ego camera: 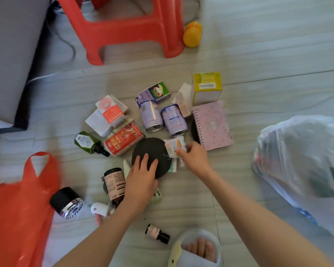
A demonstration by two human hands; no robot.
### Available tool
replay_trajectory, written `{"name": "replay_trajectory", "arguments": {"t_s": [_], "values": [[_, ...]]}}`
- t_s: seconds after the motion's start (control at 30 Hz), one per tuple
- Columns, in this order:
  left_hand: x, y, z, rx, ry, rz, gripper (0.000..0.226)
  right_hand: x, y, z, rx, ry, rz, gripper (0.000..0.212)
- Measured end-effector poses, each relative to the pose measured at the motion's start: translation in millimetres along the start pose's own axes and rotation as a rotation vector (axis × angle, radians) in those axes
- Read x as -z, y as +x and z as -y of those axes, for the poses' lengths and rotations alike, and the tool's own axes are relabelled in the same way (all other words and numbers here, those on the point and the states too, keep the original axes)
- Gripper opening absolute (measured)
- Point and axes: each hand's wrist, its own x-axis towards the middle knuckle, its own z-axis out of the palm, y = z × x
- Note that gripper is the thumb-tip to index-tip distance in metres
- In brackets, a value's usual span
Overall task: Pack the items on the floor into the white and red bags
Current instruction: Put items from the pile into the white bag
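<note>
Items lie scattered on the floor between a red bag (17,199) at the left and a white bag (305,162) at the right. My left hand (143,178) rests with straight fingers on a black round disc (152,149). My right hand (193,157) pinches a small pastel packet (174,146) beside the disc. Around them lie two purple cans (163,118), a red can (123,138), a green bottle (89,144), a pink spiral notebook (212,125), a yellow-green box (206,88) and a brown bottle (114,184).
A red plastic stool (127,29) stands at the back, with a yellow-orange object (192,34) by its leg. Grey furniture (9,60) fills the left. A black speaker (66,202), a white gadget (99,209) and a small dark bottle (157,234) lie near my slippered foot (199,249).
</note>
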Motion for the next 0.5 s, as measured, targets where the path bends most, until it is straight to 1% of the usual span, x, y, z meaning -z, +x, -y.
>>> {"name": "replay_trajectory", "arguments": {"t_s": [0.07, 0.17, 0.27, 0.37, 0.43, 0.5], "values": [[-1, -1, 4, -0.081, 0.011, -0.048, 0.058, 3, -2, -3, -0.055, 0.069, 0.014, 0.018], [3, -5, 11, -0.133, 0.029, -0.126, 0.05, 0, -2, -10, -0.086, 0.185, -0.012, 0.025], [17, -10, 14, -0.137, -0.096, -0.225, 0.038, 4, -6, -17, -0.103, 0.235, -0.099, 0.027], [40, -18, 14, -0.023, -0.255, -0.305, 0.021, 17, -18, -21, -0.121, 0.211, -0.163, 0.027], [57, -23, 14, 0.003, -0.352, -0.376, 0.017, 35, -33, -17, -0.103, 0.237, -0.186, 0.026], [77, -33, 5, -0.013, -0.478, -0.398, 0.018, 58, -56, -8, -0.062, 0.252, -0.18, 0.023]]}}
